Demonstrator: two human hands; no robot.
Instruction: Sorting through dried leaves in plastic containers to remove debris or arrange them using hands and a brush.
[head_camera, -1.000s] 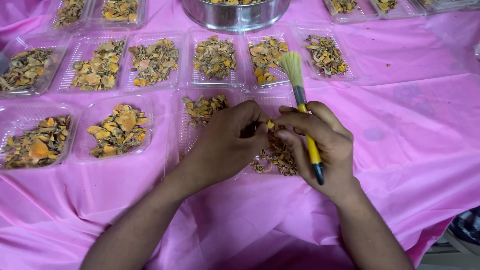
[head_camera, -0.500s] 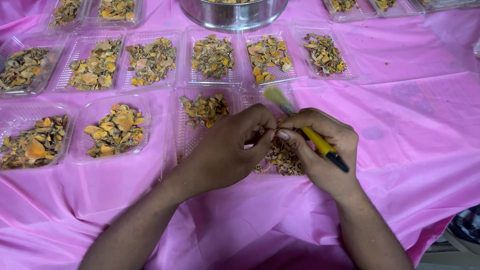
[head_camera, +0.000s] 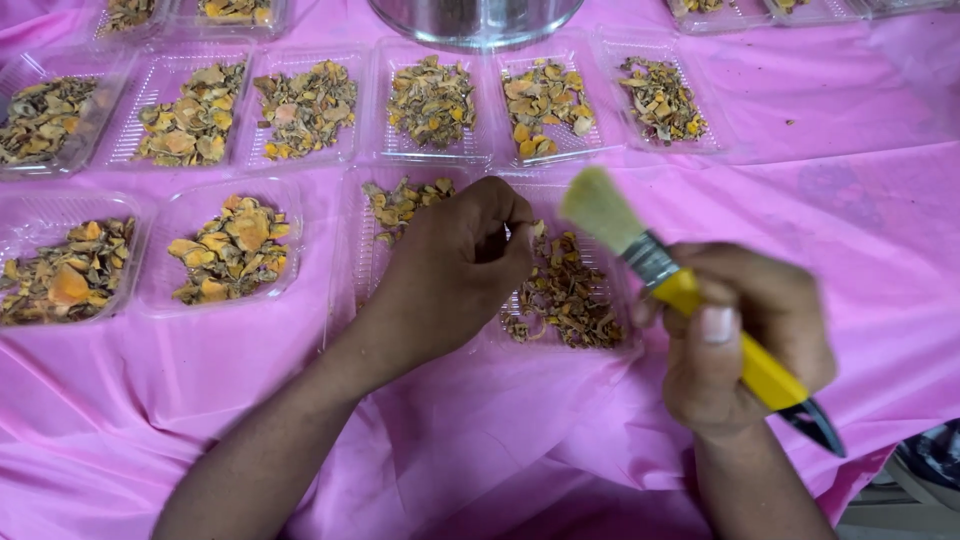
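Brushing step on dried orange pieces: left hand (head_camera: 455, 265) pinched shut on a small piece over the near clear tray (head_camera: 560, 300); right hand (head_camera: 745, 345) fisted round yellow-handled brush (head_camera: 680, 290), bristles above that tray; next move likely needs bristles meeting the pinched piece.

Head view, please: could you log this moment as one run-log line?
left hand: pinching over clear tray of dried pieces | right hand: holds yellow-handled brush | pink tablecloth
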